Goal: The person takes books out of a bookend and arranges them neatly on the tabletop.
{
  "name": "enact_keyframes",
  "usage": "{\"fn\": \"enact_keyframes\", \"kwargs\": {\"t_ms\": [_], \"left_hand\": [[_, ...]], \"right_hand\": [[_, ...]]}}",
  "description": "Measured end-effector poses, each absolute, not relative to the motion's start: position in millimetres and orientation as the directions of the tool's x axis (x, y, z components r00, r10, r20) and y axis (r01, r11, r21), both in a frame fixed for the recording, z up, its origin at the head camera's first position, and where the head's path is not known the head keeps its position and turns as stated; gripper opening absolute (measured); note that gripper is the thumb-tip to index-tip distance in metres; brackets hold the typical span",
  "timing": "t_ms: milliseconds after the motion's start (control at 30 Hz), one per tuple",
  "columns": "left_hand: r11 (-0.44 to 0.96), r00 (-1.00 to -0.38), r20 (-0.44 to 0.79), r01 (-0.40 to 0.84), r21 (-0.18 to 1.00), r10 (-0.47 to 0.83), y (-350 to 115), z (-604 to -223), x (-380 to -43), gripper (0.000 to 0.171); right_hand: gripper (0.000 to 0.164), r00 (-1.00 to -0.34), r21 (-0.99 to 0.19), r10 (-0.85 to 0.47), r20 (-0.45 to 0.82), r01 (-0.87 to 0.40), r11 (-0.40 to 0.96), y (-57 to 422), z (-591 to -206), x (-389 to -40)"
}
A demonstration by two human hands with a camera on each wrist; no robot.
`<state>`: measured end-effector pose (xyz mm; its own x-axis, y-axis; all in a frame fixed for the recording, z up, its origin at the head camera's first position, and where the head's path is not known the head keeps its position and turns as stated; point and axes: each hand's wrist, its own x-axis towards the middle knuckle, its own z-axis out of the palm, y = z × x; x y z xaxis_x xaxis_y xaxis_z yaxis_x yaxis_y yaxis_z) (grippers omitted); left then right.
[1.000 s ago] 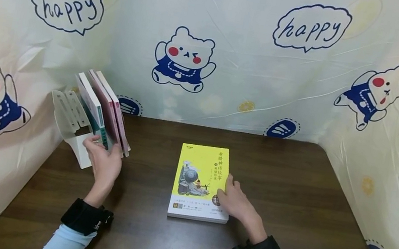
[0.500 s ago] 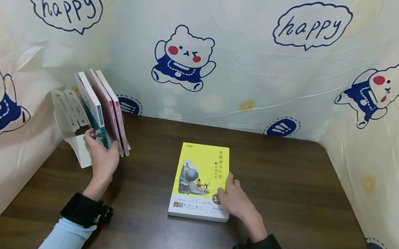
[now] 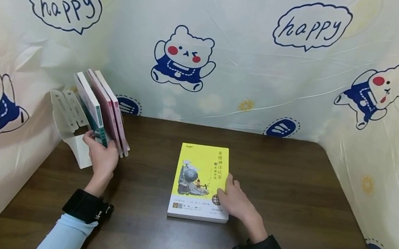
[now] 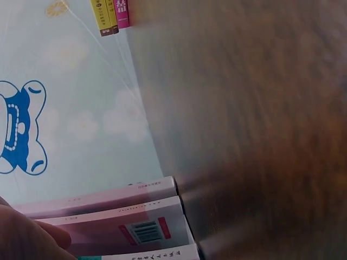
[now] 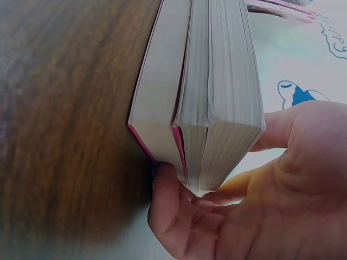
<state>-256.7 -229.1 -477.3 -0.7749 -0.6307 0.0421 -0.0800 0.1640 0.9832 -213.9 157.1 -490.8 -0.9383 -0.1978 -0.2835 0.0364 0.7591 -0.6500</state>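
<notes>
At the table's left side my left hand [image 3: 101, 161] pinches the lower end of a teal-and-white book [image 3: 95, 105], its fingers on one side and thumb on the other. Two pinkish books [image 3: 114, 120] lean beside that one, to its right. All of them tilt in a white book holder [image 3: 80, 150]. My right hand [image 3: 239, 202] grips the right edge of a stack of thick books, topped by a yellow-and-white book [image 3: 201, 178]. In the right wrist view, the thumb lies over the stack and fingers curl at the bottom book [image 5: 160, 81], which has pink cover edges.
The dark wooden table [image 3: 293, 181] meets a pale printed curtain [image 3: 241, 69] at the back and sides. The holder stands close to the curtain at the left. Bare wood lies between the holder and the stack.
My left hand and forearm have shifted slightly left, with the hand still at the teal-and-white book. The right hand and the stack look unchanged.
</notes>
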Motion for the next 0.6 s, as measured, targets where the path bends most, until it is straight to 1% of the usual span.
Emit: {"fn": "enact_keyframes", "kwargs": {"t_ms": [100, 233, 600], "left_hand": [[0.122, -0.779, -0.009, -0.110, 0.986, -0.627, -231, -478, -259, 0.066], [0.097, -0.790, -0.049, -0.136, 0.986, -0.611, -236, -479, -261, 0.065], [0.098, -0.825, -0.121, -0.208, 0.973, -0.552, -243, -473, -265, 0.066]], "right_hand": [[0.075, -0.938, -0.652, -0.195, -0.287, 0.042, 0.757, 157, -490, -214], [0.075, -0.937, -0.656, -0.196, -0.290, 0.045, 0.753, 157, -489, -213], [0.075, -0.937, -0.660, -0.195, -0.290, 0.048, 0.750, 159, -491, -215]]}}
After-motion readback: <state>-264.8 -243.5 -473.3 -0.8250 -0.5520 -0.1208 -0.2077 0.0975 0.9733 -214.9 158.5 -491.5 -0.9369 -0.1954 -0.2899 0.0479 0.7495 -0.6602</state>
